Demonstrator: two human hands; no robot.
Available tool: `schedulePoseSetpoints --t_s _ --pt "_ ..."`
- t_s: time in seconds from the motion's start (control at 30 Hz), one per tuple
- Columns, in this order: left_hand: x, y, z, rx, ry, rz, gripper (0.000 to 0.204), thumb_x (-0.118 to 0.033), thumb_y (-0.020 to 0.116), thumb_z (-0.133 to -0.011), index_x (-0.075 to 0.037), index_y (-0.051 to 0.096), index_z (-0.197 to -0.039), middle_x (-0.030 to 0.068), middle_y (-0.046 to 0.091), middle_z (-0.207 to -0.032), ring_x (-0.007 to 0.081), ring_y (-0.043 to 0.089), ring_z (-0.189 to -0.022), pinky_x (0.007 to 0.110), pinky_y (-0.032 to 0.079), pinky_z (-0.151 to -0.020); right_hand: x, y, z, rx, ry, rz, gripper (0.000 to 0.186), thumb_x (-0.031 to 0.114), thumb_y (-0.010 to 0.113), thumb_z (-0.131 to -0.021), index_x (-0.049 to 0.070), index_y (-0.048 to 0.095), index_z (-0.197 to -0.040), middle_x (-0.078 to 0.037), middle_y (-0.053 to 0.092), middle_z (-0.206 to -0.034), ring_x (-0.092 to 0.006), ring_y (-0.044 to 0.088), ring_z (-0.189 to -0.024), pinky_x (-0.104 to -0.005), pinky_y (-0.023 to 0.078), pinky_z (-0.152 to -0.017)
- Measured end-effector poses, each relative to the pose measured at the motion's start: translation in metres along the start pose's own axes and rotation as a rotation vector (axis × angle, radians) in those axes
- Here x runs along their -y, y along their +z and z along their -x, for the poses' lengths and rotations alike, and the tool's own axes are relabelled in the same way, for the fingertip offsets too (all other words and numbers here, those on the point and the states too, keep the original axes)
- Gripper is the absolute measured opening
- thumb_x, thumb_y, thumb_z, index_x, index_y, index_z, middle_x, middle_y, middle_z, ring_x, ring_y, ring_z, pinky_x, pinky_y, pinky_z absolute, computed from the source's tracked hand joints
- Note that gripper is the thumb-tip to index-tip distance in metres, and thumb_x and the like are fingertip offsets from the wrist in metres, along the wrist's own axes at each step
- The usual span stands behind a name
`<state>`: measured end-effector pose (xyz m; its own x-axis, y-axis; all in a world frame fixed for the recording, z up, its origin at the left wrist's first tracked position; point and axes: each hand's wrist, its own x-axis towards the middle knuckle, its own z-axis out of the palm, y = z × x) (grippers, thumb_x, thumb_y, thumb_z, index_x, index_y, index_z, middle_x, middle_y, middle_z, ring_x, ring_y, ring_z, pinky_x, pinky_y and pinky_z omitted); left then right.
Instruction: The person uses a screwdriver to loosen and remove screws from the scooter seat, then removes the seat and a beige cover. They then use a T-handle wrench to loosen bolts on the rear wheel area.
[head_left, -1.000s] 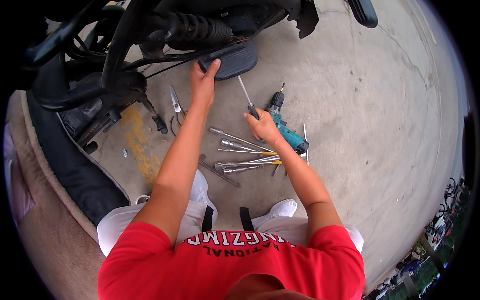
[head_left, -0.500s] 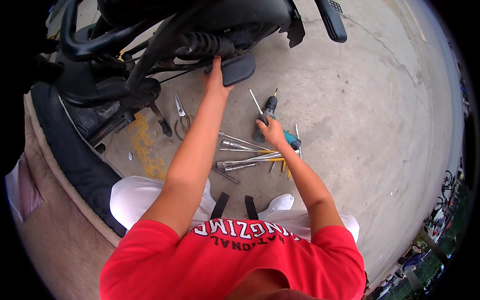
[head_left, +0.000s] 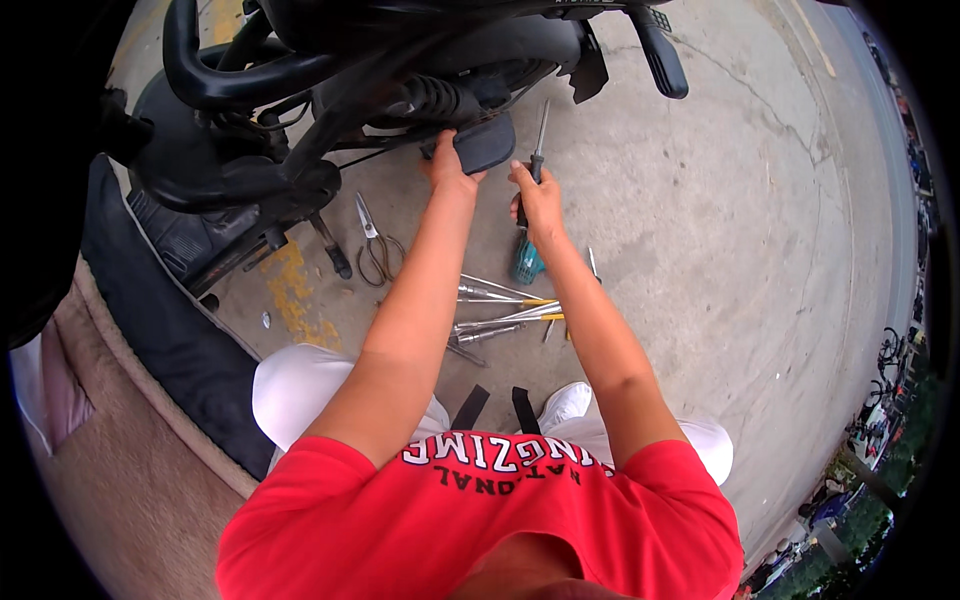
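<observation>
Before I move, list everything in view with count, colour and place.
Floor: 1, grey, centre and right
Screwdriver: 1, dark and silver, in right hand
Pad: 1, black, in left hand
Drill: 1, teal, below right hand
Scissors: 1, silver and dark, centre-left floor
Wrenches: several, silver and yellow, centre floor
Thin rod: 1, silver, right of wrenches
Motorbike: 1, black, top and upper left
Paint: several patches, yellow, left floor
Padded strip: 1, black, left side
Distant vehicles: uncountable, mixed colours, right edge
Shirt: 1, red, bottom
Trousers: 1 pair, white, bottom
Shoe: 1 clear, white, below wrenches
Left hand: 1, bare, gripping pad
Right hand: 1, bare, holding screwdriver
</observation>
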<state>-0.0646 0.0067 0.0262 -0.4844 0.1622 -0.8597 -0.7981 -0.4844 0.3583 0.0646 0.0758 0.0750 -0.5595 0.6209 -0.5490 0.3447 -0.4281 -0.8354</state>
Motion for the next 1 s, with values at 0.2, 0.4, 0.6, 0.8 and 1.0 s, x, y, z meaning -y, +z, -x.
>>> schedulePoseSetpoints --t_s 0.2,0.4,0.6,0.8,1.0 --pt "0.007 -0.003 -0.001 0.088 0.027 0.088 0.073 -0.019 0.067 -0.072 -0.018 0.019 -0.128 0.0127 0.043 -0.119 0.0293 0.055 -0.086 0.043 0.048 -0.054 0.035 0.05 -0.031 -0.12 0.221 -0.197 0.049 0.035 0.077 -0.069 0.001 0.051 -0.092 -0.008 0.053 -0.078 -0.0135 0.047 -0.051 -0.0272 0.042 -0.038" --pt "0.009 -0.011 -0.022 0.126 0.025 0.152 0.065 -0.015 0.065 -0.073 -0.019 0.022 -0.122 0.0112 0.049 -0.106 0.0227 0.053 -0.067 0.03 0.04 -0.041 0.036 0.072 -0.04 -0.165 0.23 -0.219 0.037 0.019 0.076 -0.067 0.0 0.052 -0.088 -0.008 0.053 -0.071 -0.0149 0.048 -0.051 -0.0293 0.043 -0.038" --pt "0.01 -0.008 -0.022 0.159 0.092 0.234 0.06 -0.008 0.063 -0.074 -0.019 0.027 -0.12 0.0094 0.052 -0.098 0.0203 0.052 -0.061 0.027 0.042 -0.043 0.04 0.085 -0.05 -0.244 0.266 -0.308 0.035 0.011 0.07 -0.068 0.0 0.045 -0.09 -0.01 0.053 -0.073 -0.0157 0.049 -0.051 -0.0306 0.044 -0.039" --pt "0.01 0.004 0.018 0.094 0.153 0.238 0.06 -0.003 0.061 -0.074 -0.019 0.027 -0.121 0.0093 0.049 -0.106 0.0213 0.053 -0.065 0.028 0.043 -0.045 0.028 0.073 -0.057 -0.163 0.271 -0.358 0.055 0.007 0.067 -0.07 0.003 0.027 -0.107 -0.011 0.051 -0.077 -0.0146 0.049 -0.053 -0.0298 0.044 -0.04" --pt "0.006 0.005 0.02 0.066 0.204 0.249 0.059 -0.002 0.061 -0.074 -0.016 0.027 -0.121 0.0098 0.048 -0.108 0.0218 0.054 -0.069 0.028 0.044 -0.044 0.03 0.078 -0.053 -0.129 0.228 -0.397 0.03 0.008 0.067 -0.071 0.0 0.045 -0.09 -0.009 0.053 -0.072 -0.0144 0.049 -0.051 -0.0292 0.044 -0.039"
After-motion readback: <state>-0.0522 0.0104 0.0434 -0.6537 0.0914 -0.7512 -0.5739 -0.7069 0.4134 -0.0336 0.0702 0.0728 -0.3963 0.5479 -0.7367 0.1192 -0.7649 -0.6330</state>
